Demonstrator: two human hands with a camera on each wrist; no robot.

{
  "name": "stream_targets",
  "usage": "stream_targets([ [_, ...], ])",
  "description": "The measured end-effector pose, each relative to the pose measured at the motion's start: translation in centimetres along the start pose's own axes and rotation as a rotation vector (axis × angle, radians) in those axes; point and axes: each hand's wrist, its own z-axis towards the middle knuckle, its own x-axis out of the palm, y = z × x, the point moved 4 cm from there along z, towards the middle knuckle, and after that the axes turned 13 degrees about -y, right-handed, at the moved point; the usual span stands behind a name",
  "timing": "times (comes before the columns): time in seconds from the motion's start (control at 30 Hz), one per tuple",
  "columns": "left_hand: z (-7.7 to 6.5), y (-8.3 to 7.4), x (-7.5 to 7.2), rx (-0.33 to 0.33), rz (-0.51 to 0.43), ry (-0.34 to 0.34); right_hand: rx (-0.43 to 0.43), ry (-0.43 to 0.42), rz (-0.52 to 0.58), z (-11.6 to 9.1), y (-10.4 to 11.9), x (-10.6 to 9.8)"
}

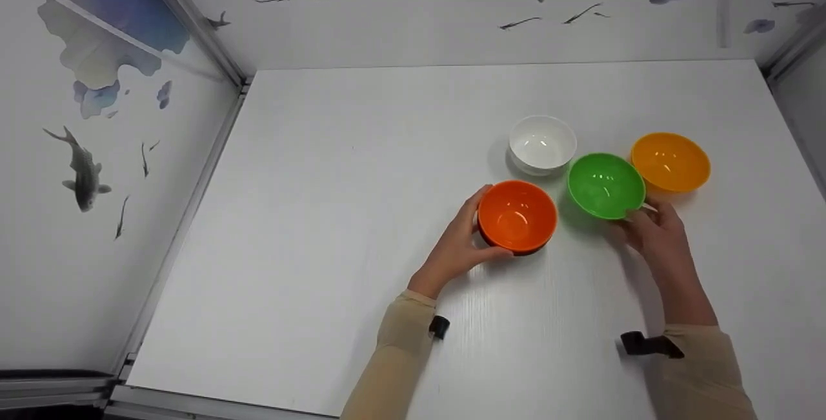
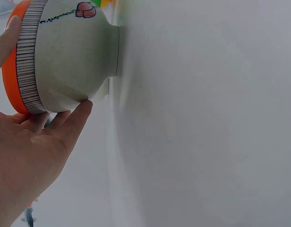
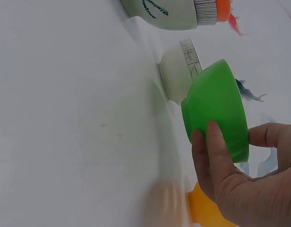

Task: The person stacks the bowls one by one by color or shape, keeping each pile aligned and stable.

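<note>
While my left hand (image 1: pixel 457 247) grips the orange-rimmed bowl (image 1: pixel 517 217) nearer me than the white bowl (image 1: pixel 542 142), my right hand (image 1: pixel 661 236) pinches the green bowl (image 1: pixel 605 186) between thumb and fingers, raised off the table (image 1: pixel 322 246), just beside the yellow bowl (image 1: pixel 672 162).

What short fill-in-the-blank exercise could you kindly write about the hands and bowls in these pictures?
1. The left hand holds the orange bowl, while the ____ bowl is in the right hand.
2. In the head view, the yellow bowl stands to the ____ of the white bowl.
3. Of the two hands, ____ holds the white bowl.

Missing words: green; right; neither.
</note>
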Motion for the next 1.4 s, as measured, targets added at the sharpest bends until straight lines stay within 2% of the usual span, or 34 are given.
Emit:
stream_targets([
  [0.23,0.0,-0.2,-0.1,0.015,0.008,-0.003,-0.062,0.038,0.075,-0.2,0.5,0.2],
  [0.53,-0.1,-0.1,0.0,-0.002,0.021,-0.005,-0.08,0.05,0.141,-0.6,1.0,0.3],
  [1.4,0.0,-0.1,0.0,-0.025,0.019,-0.001,-0.162,0.08,0.219,-2.2,2.6,1.1],
])
